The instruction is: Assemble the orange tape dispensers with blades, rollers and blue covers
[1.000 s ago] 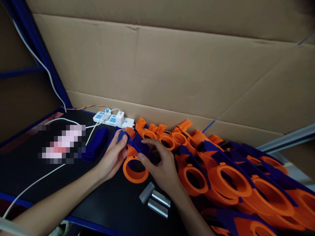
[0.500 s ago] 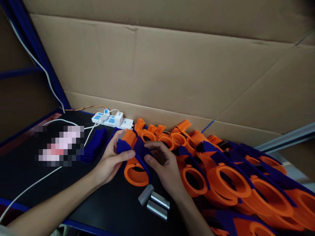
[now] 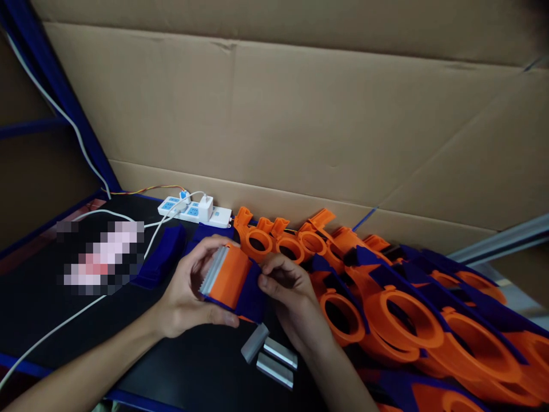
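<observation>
My left hand (image 3: 180, 300) is closed around an orange and dark blue tape dispenser (image 3: 234, 276), thumb along its near side. A serrated metal blade (image 3: 213, 272) runs along the dispenser's left edge, facing up. At its right end, the fingers and thumb of my right hand (image 3: 295, 297) pinch the blue part. The dispenser's ring is mostly out of sight from this angle. Just below it, three short silver metal strips (image 3: 275, 371) lie on the black tabletop (image 3: 184, 360).
Many orange and blue dispensers (image 3: 405, 320) crowd the table's right side and back. Dark blue pieces (image 3: 162, 257) lie left of my hands. Behind them is a white power strip (image 3: 221, 216) with plugs and cables. A cardboard wall (image 3: 283, 126) rises at the back.
The dispenser has been turned in my hands: its ring faced me before, and now the orange top and toothed blade show. The metal strips stay where they were.
</observation>
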A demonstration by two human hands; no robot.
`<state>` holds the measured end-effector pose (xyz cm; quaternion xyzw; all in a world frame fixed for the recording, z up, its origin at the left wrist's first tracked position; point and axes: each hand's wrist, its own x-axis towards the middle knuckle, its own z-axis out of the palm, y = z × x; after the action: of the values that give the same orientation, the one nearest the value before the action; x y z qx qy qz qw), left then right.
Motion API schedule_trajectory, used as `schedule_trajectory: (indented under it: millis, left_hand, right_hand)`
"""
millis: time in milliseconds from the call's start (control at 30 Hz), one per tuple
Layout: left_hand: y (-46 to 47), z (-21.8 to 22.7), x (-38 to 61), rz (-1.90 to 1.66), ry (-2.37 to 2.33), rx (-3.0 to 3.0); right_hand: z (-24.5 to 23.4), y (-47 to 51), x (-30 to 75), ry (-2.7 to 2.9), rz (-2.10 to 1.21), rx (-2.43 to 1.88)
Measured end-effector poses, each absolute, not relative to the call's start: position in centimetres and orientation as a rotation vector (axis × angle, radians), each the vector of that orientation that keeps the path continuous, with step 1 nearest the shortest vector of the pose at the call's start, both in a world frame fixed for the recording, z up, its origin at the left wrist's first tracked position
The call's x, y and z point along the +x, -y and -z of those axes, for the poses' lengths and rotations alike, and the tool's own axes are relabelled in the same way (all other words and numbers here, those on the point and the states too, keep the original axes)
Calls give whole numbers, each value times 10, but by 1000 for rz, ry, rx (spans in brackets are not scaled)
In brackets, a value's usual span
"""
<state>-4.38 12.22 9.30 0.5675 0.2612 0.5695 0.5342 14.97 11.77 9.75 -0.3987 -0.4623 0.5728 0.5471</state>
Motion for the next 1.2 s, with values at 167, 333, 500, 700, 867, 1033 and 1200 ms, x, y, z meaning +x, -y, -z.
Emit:
schedule_trajectory:
  millis: [167,333,500,700,867,1033,1200]
  left_hand:
    - [-126,-93,-47,-1283,-581,1436]
    - [-125,-93,-49,-1272,-591,1465]
    - [-123,-86,-44,-1357,-655,1219]
    - [-128,-76,-36,-1395,-597,760]
    - [-116,-75,-28,-1152,-428,797]
    - [-112,-83,-23,-973,-275,959]
    - [-123,-84,-25,-975,-430,969]
  right_hand:
    - [-95,-120,154,1055,-1472,-927]
    - [-91,-120,152,1051,-1430,-926]
    - [-94,-118,146,1336,-1029,-983]
    - [-111,-76,154,1906,-210,-1165]
    - [-134,-49,189,2112,83,-1220]
    - [-190,-62,281,2020,225,-1364]
    - [-238,-91,437,1512,472,-2034]
